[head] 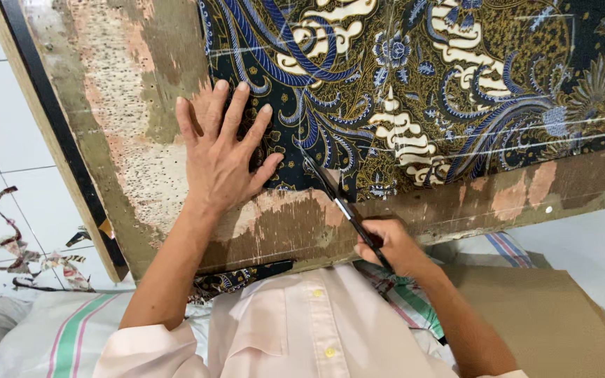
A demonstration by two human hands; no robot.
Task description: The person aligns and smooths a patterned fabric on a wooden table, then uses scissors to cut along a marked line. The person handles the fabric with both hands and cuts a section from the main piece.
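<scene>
Left hand (222,150) lies spread flat on the patterned batik cloth (414,91), pinning its edge to the worn wooden table (141,84) so it stays taut. Right hand (393,245) grips black scissors (334,196), blades apparently entering the cloth's near edge, though that is hard to see.

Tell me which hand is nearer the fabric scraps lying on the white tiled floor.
Left. The left hand lies flat on the patterned batik cloth, on the side toward the fabric scraps. The right hand grips the black scissors, farther away.
</scene>
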